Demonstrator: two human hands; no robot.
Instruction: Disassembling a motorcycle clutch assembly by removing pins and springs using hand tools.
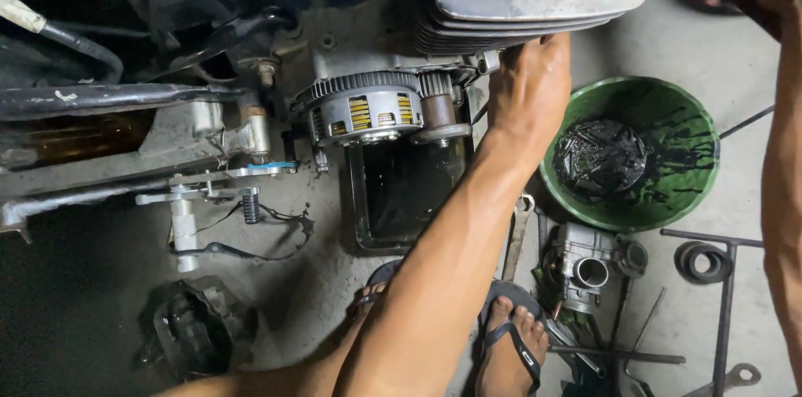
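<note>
Your left hand (pixel 528 88) presses flat, fingers spread, beside the clutch assembly (pixel 368 109) at centre frame; keep it braced while your right hand's grip stays unseen.

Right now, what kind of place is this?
Probably a motorcycle repair spot, with work done on a concrete floor. A motorcycle engine sits opened, its clutch bare. A green basin holds black, oily parts, and a carburetor and wrenches lie on the ground.
</note>
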